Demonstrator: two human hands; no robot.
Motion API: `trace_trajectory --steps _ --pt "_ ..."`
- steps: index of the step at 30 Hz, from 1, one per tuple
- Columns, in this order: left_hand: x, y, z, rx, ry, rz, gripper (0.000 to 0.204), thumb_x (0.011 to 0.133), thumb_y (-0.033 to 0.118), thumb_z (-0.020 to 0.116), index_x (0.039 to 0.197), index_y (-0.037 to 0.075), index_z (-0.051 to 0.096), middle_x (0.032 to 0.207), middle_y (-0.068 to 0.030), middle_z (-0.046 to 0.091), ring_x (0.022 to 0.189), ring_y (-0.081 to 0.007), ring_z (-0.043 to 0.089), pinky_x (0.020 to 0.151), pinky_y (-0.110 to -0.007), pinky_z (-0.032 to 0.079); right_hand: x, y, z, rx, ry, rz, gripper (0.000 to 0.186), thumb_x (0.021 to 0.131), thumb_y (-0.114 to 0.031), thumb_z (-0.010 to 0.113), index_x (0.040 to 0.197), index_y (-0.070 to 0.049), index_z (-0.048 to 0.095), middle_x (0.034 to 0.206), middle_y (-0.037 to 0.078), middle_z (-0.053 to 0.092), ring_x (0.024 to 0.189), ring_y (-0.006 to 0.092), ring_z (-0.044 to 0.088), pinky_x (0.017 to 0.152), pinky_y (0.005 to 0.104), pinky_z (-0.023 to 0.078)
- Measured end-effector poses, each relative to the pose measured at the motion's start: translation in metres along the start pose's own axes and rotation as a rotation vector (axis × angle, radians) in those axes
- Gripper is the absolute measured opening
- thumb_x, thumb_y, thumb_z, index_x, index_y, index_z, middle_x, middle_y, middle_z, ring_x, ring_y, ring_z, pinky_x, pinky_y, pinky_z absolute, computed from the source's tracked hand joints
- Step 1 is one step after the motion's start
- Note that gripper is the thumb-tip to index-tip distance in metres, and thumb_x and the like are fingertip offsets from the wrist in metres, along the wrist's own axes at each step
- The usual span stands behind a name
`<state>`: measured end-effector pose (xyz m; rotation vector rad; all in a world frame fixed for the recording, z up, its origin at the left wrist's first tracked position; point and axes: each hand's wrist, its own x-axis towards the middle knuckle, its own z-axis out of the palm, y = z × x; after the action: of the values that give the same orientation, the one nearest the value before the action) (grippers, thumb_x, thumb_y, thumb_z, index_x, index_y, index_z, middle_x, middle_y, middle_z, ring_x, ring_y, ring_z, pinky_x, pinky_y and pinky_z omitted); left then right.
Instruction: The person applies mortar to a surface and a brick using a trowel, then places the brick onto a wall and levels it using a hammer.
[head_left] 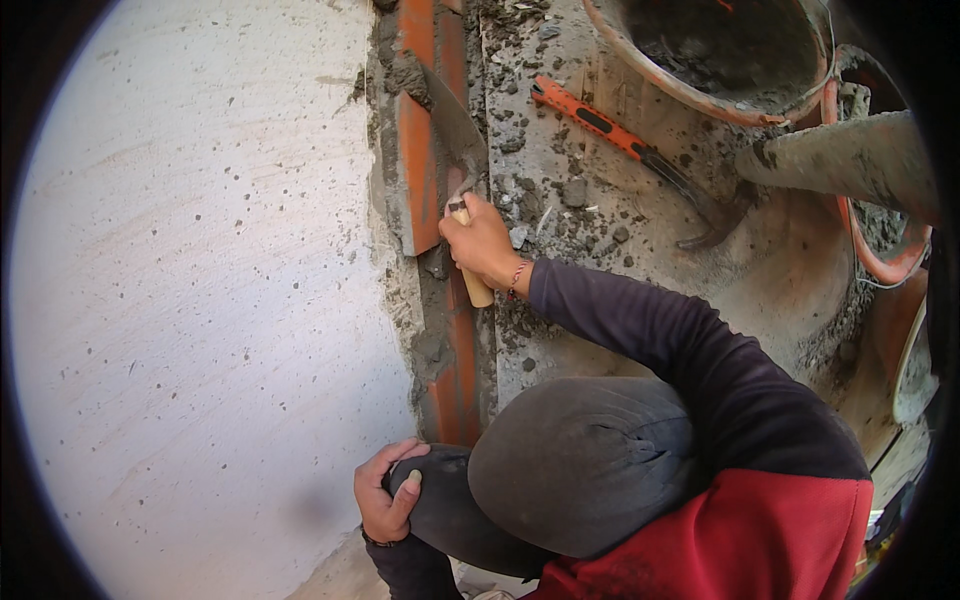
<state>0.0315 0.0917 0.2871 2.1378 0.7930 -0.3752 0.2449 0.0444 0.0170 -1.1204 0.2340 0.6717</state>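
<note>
My right hand (483, 240) is closed around the wooden handle of a trowel (455, 125). Its grey blade reaches away from me over a row of orange bricks or tiles (420, 170) along the foot of the white wall. A lump of wet mortar (409, 78) sits at the blade's far end, against the orange edge. Grey mortar also smears the strip nearer to me, where more orange (455, 380) shows. My left hand (388, 492) rests over my bent knee (430, 495), thumb apart from the fingers, with no tool in it.
The speckled white wall (210, 280) fills the left side. Right of the strip, a hammer (625, 145) with an orange-and-black grip lies on rubble-strewn ground. A mortar-filled bucket (790, 108), a grey pipe (850, 160) and other orange-rimmed containers (900, 262) stand at the right.
</note>
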Motion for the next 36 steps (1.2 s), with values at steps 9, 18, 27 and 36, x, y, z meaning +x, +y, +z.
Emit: trace_trajectory --steps 9,18,27,36 --pt "0.0 0.001 0.001 0.006 -0.008 -0.009 0.055 0.079 0.037 0.069 0.108 -0.01 0.063 0.098 -0.0184 0.071 0.092 -0.0242 0.066 0.089 -0.035 0.048 -0.002 -0.023 -0.034 0.336 -0.289 0.198 0.01 0.087 -0.007 0.052 0.09 -0.009 0.043 0.066 0.004 0.05 0.048 0.0134 0.05 0.041 0.0307 0.042" --pt "0.002 0.002 0.001 0.013 -0.021 -0.014 0.056 0.079 0.038 0.068 0.108 -0.009 0.063 0.097 -0.0184 0.071 0.092 -0.0244 0.066 0.089 -0.034 0.048 0.01 -0.019 -0.088 0.766 -0.808 0.42 0.01 0.083 -0.006 0.05 0.093 -0.009 0.052 0.063 0.004 0.048 0.046 0.0149 0.048 0.04 0.0302 0.044" --pt "0.005 0.002 0.001 0.032 -0.027 -0.008 0.054 0.078 0.037 0.068 0.107 -0.009 0.064 0.096 -0.0181 0.071 0.091 -0.0249 0.066 0.088 -0.034 0.048 -0.019 -0.03 -0.058 0.461 -0.128 -0.156 0.015 0.085 -0.002 0.047 0.099 -0.007 0.051 0.068 0.004 0.052 0.05 0.0142 0.05 0.045 0.0286 0.045" --pt "0.005 0.005 0.002 0.024 -0.025 -0.023 0.054 0.078 0.037 0.068 0.106 -0.009 0.064 0.095 -0.0183 0.071 0.091 -0.0252 0.066 0.088 -0.034 0.048 0.008 -0.008 -0.022 0.003 0.084 -0.043 0.01 0.087 -0.01 0.057 0.093 -0.005 0.05 0.075 0.006 0.056 0.062 0.0147 0.054 0.054 0.0343 0.045"
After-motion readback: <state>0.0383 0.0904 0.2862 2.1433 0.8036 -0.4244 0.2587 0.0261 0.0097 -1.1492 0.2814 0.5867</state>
